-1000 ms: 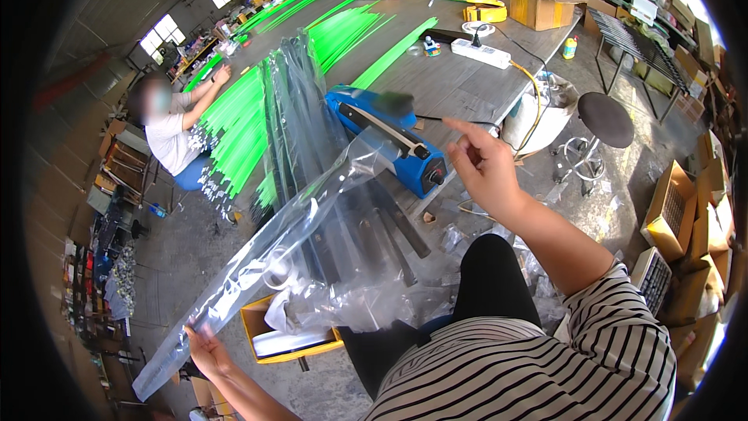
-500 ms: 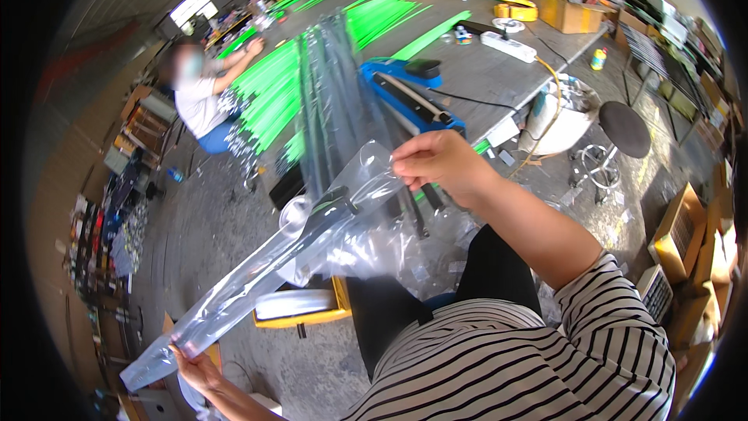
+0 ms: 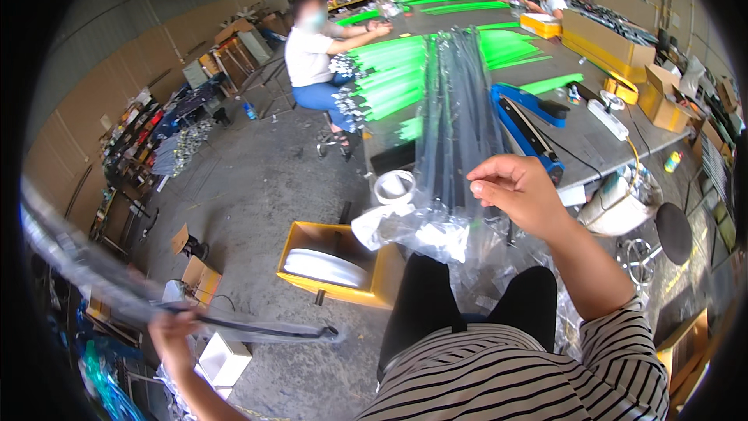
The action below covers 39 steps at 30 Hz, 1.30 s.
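My left hand (image 3: pixel 173 329), low at the left and smeared by motion, is closed around a long clear plastic sleeve (image 3: pixel 257 330). A dark, slim strip shows inside the sleeve, which stretches from the upper left past my hand. My right hand (image 3: pixel 514 191) is raised in front of the table, its fingers loosely curved with a small gap at the thumb, holding nothing. Just beyond it lies a bundle of long dark strips in clear wrap (image 3: pixel 460 109). A blue heat sealer with a long bar (image 3: pixel 523 129) sits to the right of the bundle. Crumpled clear film (image 3: pixel 440 238) hangs at the table's near edge.
Green strips (image 3: pixel 397 70) cover much of the grey table (image 3: pixel 573 164). A yellow box (image 3: pixel 374 284) with a white roll stands left of my legs, below a white ring-shaped roll (image 3: pixel 393 187). A co-worker (image 3: pixel 312 58) sits across. A round stool (image 3: pixel 673 234) is at right.
My right hand has let go of the sleeve's end. My left hand has carried the sleeve away to the left, and the view has turned left and up.
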{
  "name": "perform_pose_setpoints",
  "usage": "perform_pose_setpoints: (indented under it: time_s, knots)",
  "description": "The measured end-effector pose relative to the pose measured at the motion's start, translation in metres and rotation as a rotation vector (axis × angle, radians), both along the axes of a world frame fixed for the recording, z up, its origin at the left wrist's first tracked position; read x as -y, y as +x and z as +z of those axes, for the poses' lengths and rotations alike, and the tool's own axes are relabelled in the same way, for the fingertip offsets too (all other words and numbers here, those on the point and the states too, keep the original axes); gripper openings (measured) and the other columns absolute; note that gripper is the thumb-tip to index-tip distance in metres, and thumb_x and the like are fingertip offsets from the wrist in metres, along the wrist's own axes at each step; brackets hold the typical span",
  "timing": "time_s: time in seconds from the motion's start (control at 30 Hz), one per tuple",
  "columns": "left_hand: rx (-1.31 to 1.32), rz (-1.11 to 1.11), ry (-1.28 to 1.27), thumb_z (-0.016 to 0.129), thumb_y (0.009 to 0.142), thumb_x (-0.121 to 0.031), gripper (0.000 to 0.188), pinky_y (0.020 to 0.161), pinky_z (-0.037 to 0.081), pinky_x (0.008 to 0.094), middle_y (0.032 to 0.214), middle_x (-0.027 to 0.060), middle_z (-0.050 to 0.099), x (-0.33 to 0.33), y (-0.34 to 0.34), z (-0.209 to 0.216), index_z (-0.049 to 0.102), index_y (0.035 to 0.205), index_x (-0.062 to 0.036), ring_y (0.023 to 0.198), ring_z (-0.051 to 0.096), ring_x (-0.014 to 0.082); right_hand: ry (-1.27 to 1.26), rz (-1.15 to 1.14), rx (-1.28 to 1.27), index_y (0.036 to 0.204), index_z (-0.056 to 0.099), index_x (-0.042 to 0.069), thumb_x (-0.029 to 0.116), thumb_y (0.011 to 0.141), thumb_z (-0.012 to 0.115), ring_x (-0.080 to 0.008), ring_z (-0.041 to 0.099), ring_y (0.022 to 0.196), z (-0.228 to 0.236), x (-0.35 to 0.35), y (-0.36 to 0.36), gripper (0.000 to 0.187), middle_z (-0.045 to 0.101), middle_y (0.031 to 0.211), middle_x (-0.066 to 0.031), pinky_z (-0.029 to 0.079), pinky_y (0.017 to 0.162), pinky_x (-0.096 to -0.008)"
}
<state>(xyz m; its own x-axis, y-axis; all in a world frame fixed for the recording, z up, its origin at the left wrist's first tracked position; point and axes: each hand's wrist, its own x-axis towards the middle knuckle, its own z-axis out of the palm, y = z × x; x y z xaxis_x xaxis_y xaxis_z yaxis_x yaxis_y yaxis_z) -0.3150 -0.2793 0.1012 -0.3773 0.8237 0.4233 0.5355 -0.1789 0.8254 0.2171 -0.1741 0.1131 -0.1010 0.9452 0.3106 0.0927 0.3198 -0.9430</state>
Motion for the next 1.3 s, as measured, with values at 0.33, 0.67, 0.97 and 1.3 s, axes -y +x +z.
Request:
perform_pose_setpoints:
  time_s: [0.33,0.67,0.97,1.3]
  knots:
    - [-0.321,-0.677,-0.381,0.064,0.072,-0.007,0.012,0.064,0.046,0.0271,0.077,0.0073,0.065,-0.065,0.137,-0.208,0.065,0.084,-0.0037,0.069,0.06,0.0148,0.558,-0.177,0.283,0.091,0.059,-0.001,0.014,0.078,0.062,-0.0105,0.057,0.072,0.101,-0.038,-0.006,0.02,0.063,0.08,-0.0041,0.046,0.065,-0.0238]
    - [-0.305,-0.946,-0.481,0.063,0.075,-0.013,0.018,0.071,0.046,0.0316,0.084,0.0111,0.063,-0.072,0.151,-0.234,0.061,0.09,-0.0026,0.078,0.061,0.0235,0.241,0.333,-0.119,0.095,0.06,-0.004,0.02,0.076,0.065,-0.0128,0.056,0.084,0.14,-0.083,-0.067,0.031,0.063,0.088,-0.0059,0.042,0.076,-0.0254]
    - [0.125,-0.955,-0.439,0.066,0.071,-0.002,0.025,0.07,0.047,0.0289,0.084,0.0057,0.061,-0.088,0.158,-0.254,0.058,0.095,-0.0015,0.078,0.058,0.0144,0.382,0.186,-0.008,0.077,0.065,-0.002,0.012,0.07,0.068,-0.0111,0.057,0.068,0.153,-0.071,-0.102,0.015,0.064,0.074,-0.0069,0.044,0.065,-0.0252]
    - [0.019,-0.945,-0.364,0.068,0.071,-0.003,0.018,0.066,0.047,0.0256,0.078,0.0042,0.063,-0.104,0.173,-0.245,0.061,0.087,0.0,0.07,0.058,0.0129,0.148,0.336,-0.191,0.101,0.055,-0.002,0.025,0.076,0.065,-0.0147,0.053,0.093,0.134,-0.076,-0.078,0.038,0.059,0.098,-0.01,0.041,0.084,-0.032]
